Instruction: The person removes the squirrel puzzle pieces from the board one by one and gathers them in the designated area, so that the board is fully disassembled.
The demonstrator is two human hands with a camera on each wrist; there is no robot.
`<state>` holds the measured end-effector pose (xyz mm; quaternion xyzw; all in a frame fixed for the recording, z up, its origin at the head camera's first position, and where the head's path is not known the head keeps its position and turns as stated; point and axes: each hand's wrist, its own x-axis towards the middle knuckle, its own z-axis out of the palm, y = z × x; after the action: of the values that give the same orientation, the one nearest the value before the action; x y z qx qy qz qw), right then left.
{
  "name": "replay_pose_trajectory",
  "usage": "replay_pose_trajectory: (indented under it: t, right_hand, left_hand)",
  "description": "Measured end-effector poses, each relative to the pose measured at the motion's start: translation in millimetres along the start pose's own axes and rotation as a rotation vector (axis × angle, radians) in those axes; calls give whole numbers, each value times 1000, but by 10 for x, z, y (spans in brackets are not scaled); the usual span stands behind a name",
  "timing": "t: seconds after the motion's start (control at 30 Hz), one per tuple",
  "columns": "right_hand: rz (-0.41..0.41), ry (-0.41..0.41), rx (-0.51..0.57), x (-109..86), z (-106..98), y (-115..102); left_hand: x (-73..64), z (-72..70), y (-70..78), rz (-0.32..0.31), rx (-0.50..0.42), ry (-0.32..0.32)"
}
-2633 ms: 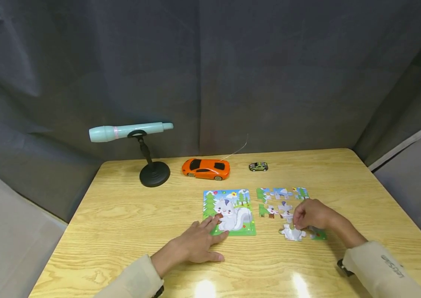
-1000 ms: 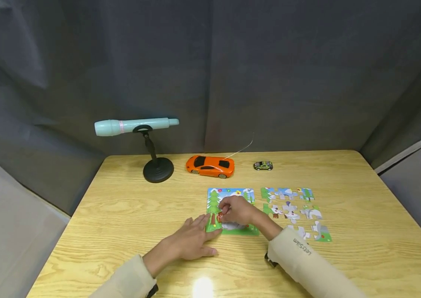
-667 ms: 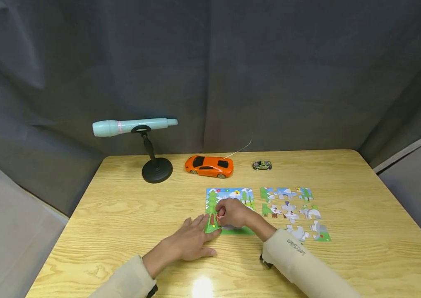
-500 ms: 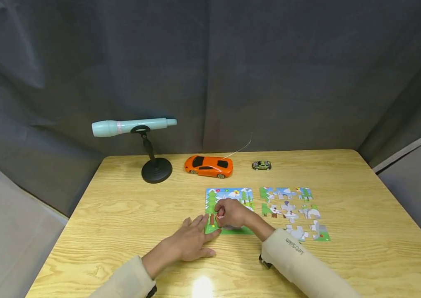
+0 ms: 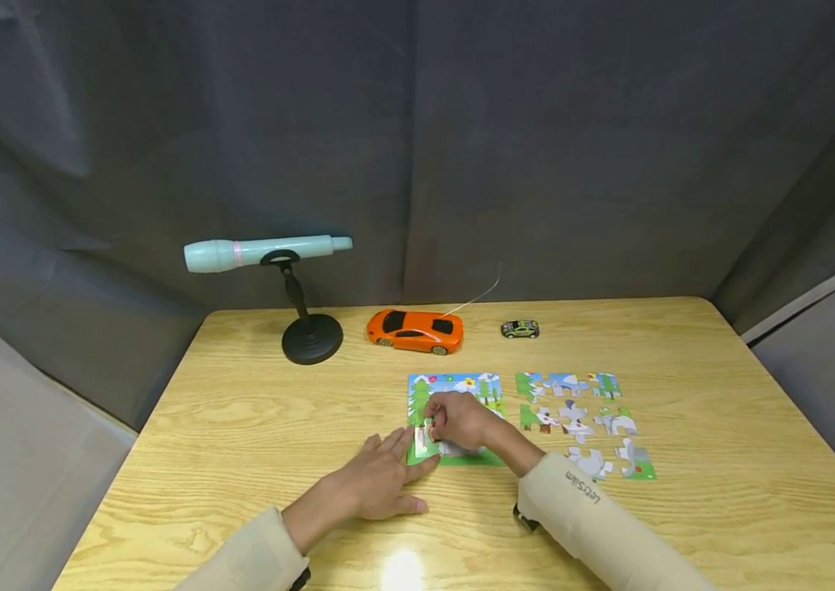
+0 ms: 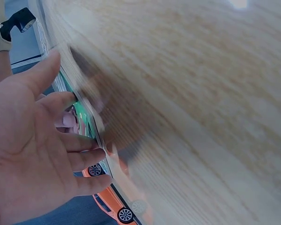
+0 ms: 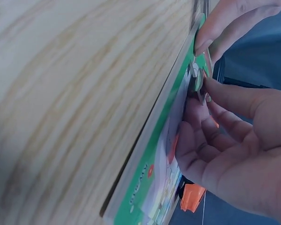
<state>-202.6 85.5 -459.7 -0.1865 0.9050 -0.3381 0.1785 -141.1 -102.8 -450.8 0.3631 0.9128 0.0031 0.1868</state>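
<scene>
A small puzzle board [image 5: 472, 460] with a squirrel picture lies on the wooden table. My right hand [image 5: 463, 420] pinches a puzzle piece [image 5: 423, 439] at the board's lower left corner. In the right wrist view the thumb and a finger grip this piece [image 7: 198, 84] by its edge, tilted against the board's surface. My left hand [image 5: 378, 478] lies flat with spread fingers, its fingertips right at the board's left edge. Palm and fingers of this left hand [image 6: 35, 150] show relaxed in the left wrist view. To the board's right lie several loose puzzle pieces [image 5: 574, 422] in rough rows.
An orange toy car [image 5: 415, 331] with a thin wire stands behind the board. Right of it is a small green and black toy car [image 5: 520, 329]. A pale blue microphone [image 5: 262, 253] sits on a black stand [image 5: 312, 338]. A dark curtain [image 5: 535, 148] hangs behind the table.
My right hand has moved left from the loose pieces to the board and pinches a piece there. That piece now tilts and catches the light. The left hand stays at the board's edge.
</scene>
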Motion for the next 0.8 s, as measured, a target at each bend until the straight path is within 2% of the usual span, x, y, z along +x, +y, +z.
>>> replay_pose_trajectory:
  t: [0.43,0.6,0.8]
  right_hand:
    - [-30,41,109,-17,-101,74]
    - [-19,50,117,-102,-222,141]
    - [-59,40,157,-270,-409,290]
  left_hand:
    - [21,34,7,-9,0,6]
    - [12,34,10,-13,-20,6]
    - [8,32,11,-19,-11,9]
